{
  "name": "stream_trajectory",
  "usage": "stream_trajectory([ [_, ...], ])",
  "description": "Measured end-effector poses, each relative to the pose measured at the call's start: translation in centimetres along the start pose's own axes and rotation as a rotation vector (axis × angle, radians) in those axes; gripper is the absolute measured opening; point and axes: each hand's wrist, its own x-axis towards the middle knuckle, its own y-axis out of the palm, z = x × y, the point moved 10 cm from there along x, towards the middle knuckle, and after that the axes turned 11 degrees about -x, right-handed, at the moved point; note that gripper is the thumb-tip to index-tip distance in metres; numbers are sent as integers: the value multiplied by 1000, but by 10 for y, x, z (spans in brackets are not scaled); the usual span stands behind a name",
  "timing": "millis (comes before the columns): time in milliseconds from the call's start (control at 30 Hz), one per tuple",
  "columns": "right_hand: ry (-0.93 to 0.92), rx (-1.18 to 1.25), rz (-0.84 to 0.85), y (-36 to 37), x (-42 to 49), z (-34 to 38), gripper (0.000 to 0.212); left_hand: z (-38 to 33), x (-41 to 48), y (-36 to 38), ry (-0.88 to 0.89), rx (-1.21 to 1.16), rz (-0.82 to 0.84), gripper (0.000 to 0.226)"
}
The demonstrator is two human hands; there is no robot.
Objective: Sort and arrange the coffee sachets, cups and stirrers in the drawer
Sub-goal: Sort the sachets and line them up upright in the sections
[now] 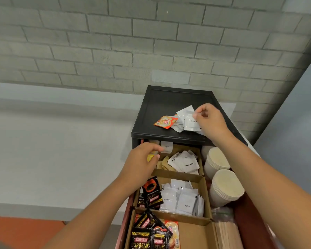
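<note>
The open drawer (pixel 258 221) holds cardboard dividers (pixel 180 174). White sugar sachets (pixel 185 162) fill the far section, white coffee sachets (pixel 181 200) the middle one, black Kopiko sachets (pixel 149 232) the near one. Two stacks of paper cups (pixel 224 189) lie on the right, with wooden stirrers (pixel 226 234) below them. My left hand (pixel 142 162) pinches a white sugar sachet (pixel 166 147) over the far section. On the cabinet top, my right hand (pixel 208 119) pinches a white creamer sachet (pixel 190 121) from a small pile beside an orange sachet (pixel 165 122).
The black cabinet top (pixel 169 103) stands against a grey brick wall. A pale floor and an orange patch (pixel 25 230) lie to the left. A clear plastic bag (pixel 223 212) sits between the cups and stirrers.
</note>
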Motion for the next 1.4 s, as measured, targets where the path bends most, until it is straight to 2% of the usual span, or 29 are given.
stream_trajectory([
  [67, 38, -12, -60, -10, 24, -9, 12, 2, -2, 3, 21, 73, 2, 27],
  [167, 62, -108, -60, -7, 50, -25, 8, 2, -3, 7, 44, 160, 8, 27],
  [333, 31, -346, -10, 6, 67, -36, 19, 2, -1, 9, 57, 214, 22, 26],
  [500, -25, -310, -39, -4, 47, -19, 29, 5, -2, 11, 34, 244, 22, 26],
  [600, -179, -208, -64, -11, -8, 8, 18, 6, -4, 10, 26, 229, 12, 25],
  [667, -256, -89, 58, 2, -64, 15, 7, 5, -5, 10, 21, 214, 12, 24],
  [733, -331, -56, 316, 31, -127, 18, 12, 3, -5, 9, 31, 198, 14, 23],
  [833, -408, -266, 747, 82, -210, 2, 10, 1, -6, 9, 41, 184, 11, 22],
  [900, -458, -483, 876, 100, -246, -15, 17, 1, -7, 8, 36, 182, 5, 22],
  [933, -471, -559, 885, 103, -256, -22, 23, 1, -7, 8, 35, 183, 2, 22],
  [1000, -458, -557, 861, 106, -269, -28, 39, 2, -8, 8, 32, 189, 1, 21],
  [1067, -398, -418, 854, 110, -277, -27, 50, 3, -8, 8, 28, 194, -2, 21],
  [1200, -268, -122, 857, 122, -288, -20, 50, 4, -8, 8, 23, 185, -4, 21],
  [1300, -229, -59, 802, 126, -287, -17, 59, 5, -9, 7, 22, 171, -16, 20],
  [1400, -175, -41, 812, 135, -288, -16, 77, 5, -8, 6, 24, 160, -20, 21],
])
